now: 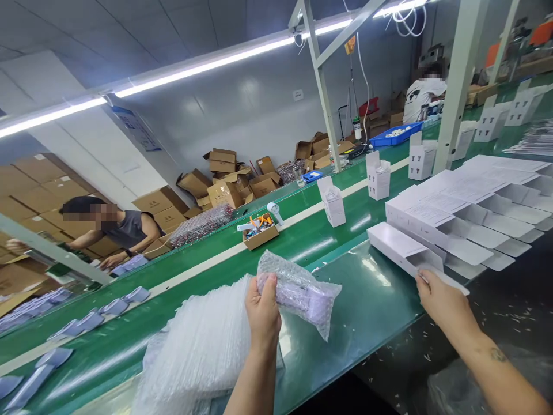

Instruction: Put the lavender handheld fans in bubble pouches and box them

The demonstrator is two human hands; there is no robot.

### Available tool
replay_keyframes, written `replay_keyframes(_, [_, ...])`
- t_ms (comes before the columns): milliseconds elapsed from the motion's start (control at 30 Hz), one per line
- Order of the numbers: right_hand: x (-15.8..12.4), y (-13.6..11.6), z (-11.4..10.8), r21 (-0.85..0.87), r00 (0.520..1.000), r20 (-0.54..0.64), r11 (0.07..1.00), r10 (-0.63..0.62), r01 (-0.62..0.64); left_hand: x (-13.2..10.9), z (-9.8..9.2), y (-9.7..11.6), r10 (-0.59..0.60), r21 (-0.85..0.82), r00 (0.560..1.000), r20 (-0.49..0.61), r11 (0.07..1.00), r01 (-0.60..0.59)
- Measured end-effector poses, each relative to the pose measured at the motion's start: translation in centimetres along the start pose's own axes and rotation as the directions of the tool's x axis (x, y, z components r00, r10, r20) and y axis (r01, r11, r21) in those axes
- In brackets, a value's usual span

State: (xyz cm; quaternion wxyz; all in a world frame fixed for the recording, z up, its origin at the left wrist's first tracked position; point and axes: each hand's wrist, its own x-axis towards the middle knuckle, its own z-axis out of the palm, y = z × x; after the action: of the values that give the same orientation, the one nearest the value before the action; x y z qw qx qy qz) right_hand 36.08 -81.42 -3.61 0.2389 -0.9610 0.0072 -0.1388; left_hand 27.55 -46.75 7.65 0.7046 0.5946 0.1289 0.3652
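My left hand (264, 308) is closed round one end of a bubble-wrap bag (302, 291) with a pale lilac object inside, held above the green table. My right hand (443, 302) pinches the open flap end of a white box (400, 248) lying at the front of a group of open-ended white boxes (458, 213). Left of my left hand lies a thick stack of clear bubble-wrap bags (194, 340).
A green conveyor (298, 248) runs behind the table, bearing upright white boxes (332, 204), a small carton (260, 231) of parts and lilac pieces (88, 320). A metal post (460, 86) stands at the right. Two people work beyond.
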Motion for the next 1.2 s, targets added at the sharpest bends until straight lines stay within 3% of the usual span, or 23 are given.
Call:
replay_keyframes(67, [-1.1, -3.3, -1.3, -0.108, 0.984, 0.025, 0.978, -0.176, 0.178, 0.7, 0.2, 1.5, 0.020, -0.082, 0.999, -0.030, 0.996, -0.023])
replay_keyframes(133, [-1.2, -6.7, -2.7, -0.194, 0.913, 0.070, 0.892, -0.402, 0.408, 1.6, 0.6, 3.2, 0.041, -0.160, 0.996, -0.073, 0.986, -0.053])
replay_keyframes(233, [0.2, -11.0, -3.9, -0.219, 0.688, 0.177, 0.653, -0.704, 0.725, 2.7, 1.7, 4.9, 0.130, -0.212, 0.981, -0.145, 0.964, -0.159])
replay_keyframes(333, [1.6, -14.2, -3.7, -0.076, 0.445, 0.243, 0.440, -0.862, 0.895, 3.2, 2.7, 4.6, 0.273, -0.169, 0.954, -0.121, 0.942, -0.291])
replay_keyframes(400, [1.7, -15.8, -3.0, 0.112, 0.371, 0.232, 0.403, -0.899, 0.908, 3.0, 2.5, 3.8, 0.384, -0.035, 0.922, -0.043, 0.922, -0.385])
replay_keyframes(500, [0.5, -17.6, -0.3, 0.483, 0.349, 0.205, 0.405, -0.914, 0.776, 2.6, 0.8, 2.8, 0.481, 0.211, 0.855, 0.191, 0.831, -0.515])
replay_keyframes(567, [-0.9, -18.9, 2.6, 0.657, 0.376, 0.167, 0.387, -0.911, 0.647, 2.3, -0.6, 3.0, 0.480, 0.288, 0.822, 0.306, 0.777, -0.560])
replay_keyframes(667, [-2.6, -21.5, 6.7, 0.801, 0.528, 0.072, 0.365, -0.846, 0.475, 2.6, -1.5, 4.4, 0.490, 0.350, 0.838, 0.240, 0.762, -0.545])
replay_keyframes(733, [-2.8, -23.0, 7.5, 0.840, 0.604, 0.035, 0.351, -0.797, 0.414, 3.0, -1.5, 5.6, 0.510, 0.363, 0.849, 0.135, 0.772, -0.522])
replay_keyframes(767, [-2.4, -23.6, 7.2, 0.837, 0.615, 0.012, 0.345, -0.788, 0.425, 3.2, -1.5, 6.1, 0.520, 0.365, 0.848, 0.101, 0.774, -0.518])
replay_keyframes(867, [-0.1, -23.7, 4.2, 0.754, 0.562, -0.070, 0.326, -0.824, 0.571, 3.6, -1.6, 7.1, 0.569, 0.386, 0.818, 0.084, 0.739, -0.553])
replay_keyframes(967, [2.5, -22.7, 1.4, 0.724, 0.471, 0.014, 0.334, -0.882, 0.604, 3.6, -2.1, 7.0, 0.623, 0.416, 0.769, 0.143, 0.667, -0.618])
replay_keyframes(1033, [3.3, -22.1, 0.8, 0.764, 0.436, 0.147, 0.382, -0.888, 0.519, 3.6, -2.4, 7.0, 0.612, 0.415, 0.742, 0.274, 0.621, -0.665])
replay_keyframes(1100, [3.3, -21.9, 1.3, 0.805, 0.430, 0.237, 0.424, -0.871, 0.414, 3.7, -2.7, 7.6, 0.542, 0.416, 0.710, 0.450, 0.576, -0.704])
replay_keyframes(1200, [2.4, -22.4, 2.4, 0.848, 0.409, 0.227, 0.386, -0.884, 0.363, 4.2, -3.0, 9.4, 0.370, 0.453, 0.613, 0.698, 0.434, -0.778])
